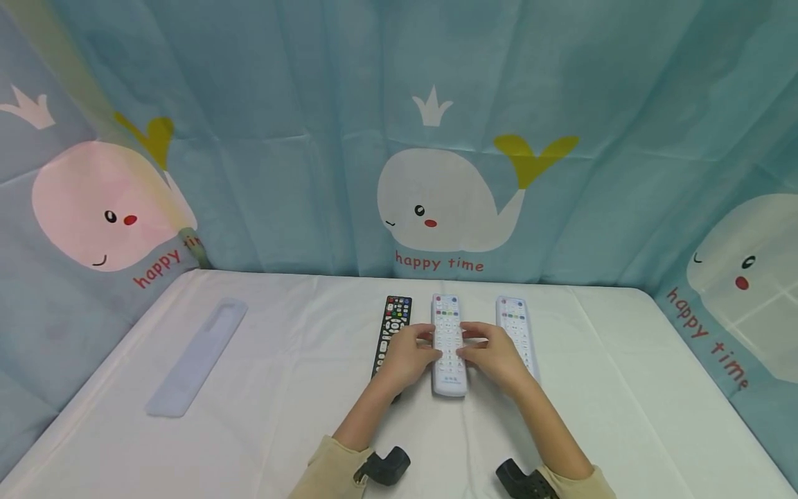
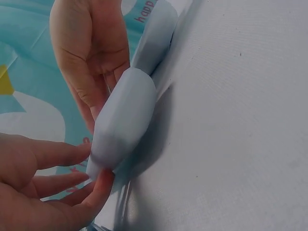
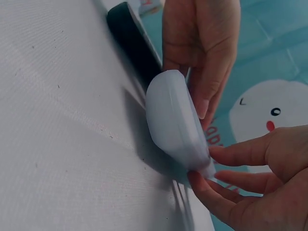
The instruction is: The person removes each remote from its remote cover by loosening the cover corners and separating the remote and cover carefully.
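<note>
A white remote control [image 1: 449, 378] with rows of small buttons lies lengthwise at the middle of the table, between my two hands. My left hand [image 1: 406, 357] pinches its left edge, thumb low and fingertips higher up the side. On the opposite edge my right hand [image 1: 499, 357] does the same, with thumb and fingers at the remote's side. The left wrist view shows the rounded, pale end of the remote [image 2: 122, 115] close over the white cloth. In the right wrist view that smooth end [image 3: 171, 115] casts a shadow on the cloth.
A black remote [image 1: 395, 319] lies left of the middle one, partly behind my left hand. Another white remote [image 1: 514, 322] lies to the right, partly covered by my right hand. A flat translucent sleeve [image 1: 199, 360] rests at the table's left. A blue whale-print curtain [image 1: 312, 194] hangs behind.
</note>
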A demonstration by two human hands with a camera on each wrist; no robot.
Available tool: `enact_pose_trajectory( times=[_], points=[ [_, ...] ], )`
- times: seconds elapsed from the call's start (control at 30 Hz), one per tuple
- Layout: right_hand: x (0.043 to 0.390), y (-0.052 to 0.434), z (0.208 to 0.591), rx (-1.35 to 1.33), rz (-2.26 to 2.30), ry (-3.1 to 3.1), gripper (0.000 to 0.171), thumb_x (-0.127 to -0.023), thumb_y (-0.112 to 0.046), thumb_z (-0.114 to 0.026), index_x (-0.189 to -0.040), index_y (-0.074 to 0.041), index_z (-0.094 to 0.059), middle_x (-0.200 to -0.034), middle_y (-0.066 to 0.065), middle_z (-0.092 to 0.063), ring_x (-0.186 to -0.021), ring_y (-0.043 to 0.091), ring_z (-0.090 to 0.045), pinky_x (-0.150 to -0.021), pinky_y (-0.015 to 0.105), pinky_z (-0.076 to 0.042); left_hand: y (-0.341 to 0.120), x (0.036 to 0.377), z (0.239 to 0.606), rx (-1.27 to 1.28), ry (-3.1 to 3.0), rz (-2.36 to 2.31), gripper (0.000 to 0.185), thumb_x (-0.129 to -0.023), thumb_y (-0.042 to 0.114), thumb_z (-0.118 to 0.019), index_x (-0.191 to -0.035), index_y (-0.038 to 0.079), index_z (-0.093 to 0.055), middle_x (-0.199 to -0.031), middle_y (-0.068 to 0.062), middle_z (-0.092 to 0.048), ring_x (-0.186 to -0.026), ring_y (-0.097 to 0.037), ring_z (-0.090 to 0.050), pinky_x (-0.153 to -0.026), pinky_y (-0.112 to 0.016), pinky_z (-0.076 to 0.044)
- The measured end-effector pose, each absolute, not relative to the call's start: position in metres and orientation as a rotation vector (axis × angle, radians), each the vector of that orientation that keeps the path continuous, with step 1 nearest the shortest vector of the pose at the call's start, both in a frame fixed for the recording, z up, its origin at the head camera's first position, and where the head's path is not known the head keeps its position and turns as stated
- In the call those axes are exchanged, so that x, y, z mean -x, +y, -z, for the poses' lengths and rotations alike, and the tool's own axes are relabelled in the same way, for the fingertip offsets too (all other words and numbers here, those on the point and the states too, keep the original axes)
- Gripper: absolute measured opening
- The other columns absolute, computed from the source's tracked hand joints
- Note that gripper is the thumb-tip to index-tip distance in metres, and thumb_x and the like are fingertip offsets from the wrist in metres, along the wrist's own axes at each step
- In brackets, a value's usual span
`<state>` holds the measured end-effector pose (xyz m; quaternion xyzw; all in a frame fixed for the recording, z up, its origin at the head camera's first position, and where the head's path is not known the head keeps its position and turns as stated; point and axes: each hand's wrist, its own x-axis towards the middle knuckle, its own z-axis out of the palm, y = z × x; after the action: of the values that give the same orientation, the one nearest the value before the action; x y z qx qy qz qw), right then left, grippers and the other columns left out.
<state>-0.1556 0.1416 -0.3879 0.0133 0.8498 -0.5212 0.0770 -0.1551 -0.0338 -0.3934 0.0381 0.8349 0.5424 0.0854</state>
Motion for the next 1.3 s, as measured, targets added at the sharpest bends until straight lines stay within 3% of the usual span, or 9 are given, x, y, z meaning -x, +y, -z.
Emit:
enact_pose_trajectory(
  times=[0.63, 0.97, 1.3],
  points=[
    [0.151, 0.142, 0.374, -0.086, 1.680, 2.486, 0.055, -0.092, 0.004, -0.075, -0.144, 0.007, -0.057, -0.139, 0.029, -0.062, -0.109, 0.032, -0.071, -0.089, 0.036, -0.062, -0.039, 0.156, 0.389, -0.108, 2.385, -1.787, 0.055, -0.093, -0.003, -0.075, -0.145, -0.002, -0.059, -0.131, -0.020, -0.065, -0.111, -0.031, -0.072, -0.089, -0.037, -0.063],
    [0.151, 0.141, 0.370, -0.128, 1.667, 2.482, 0.061, -0.092, 0.003, -0.076, -0.149, 0.006, -0.053, -0.139, 0.028, -0.063, -0.112, 0.034, -0.071, -0.094, 0.039, -0.061, -0.043, 0.155, 0.386, -0.100, 2.358, -1.823, 0.055, -0.091, -0.004, -0.077, -0.144, -0.003, -0.060, -0.132, -0.020, -0.067, -0.112, -0.032, -0.073, -0.089, -0.037, -0.064],
    [0.150, 0.142, 0.369, -0.078, 1.697, 2.445, 0.048, -0.095, 0.003, -0.073, -0.141, 0.009, -0.060, -0.131, 0.028, -0.067, -0.112, 0.035, -0.072, -0.093, 0.041, -0.063, -0.048, 0.157, 0.388, -0.089, 2.283, -1.863, 0.060, -0.086, -0.007, -0.080, -0.142, -0.006, -0.060, -0.126, -0.018, -0.068, -0.106, -0.027, -0.073, -0.087, -0.036, -0.063]
  ],
)
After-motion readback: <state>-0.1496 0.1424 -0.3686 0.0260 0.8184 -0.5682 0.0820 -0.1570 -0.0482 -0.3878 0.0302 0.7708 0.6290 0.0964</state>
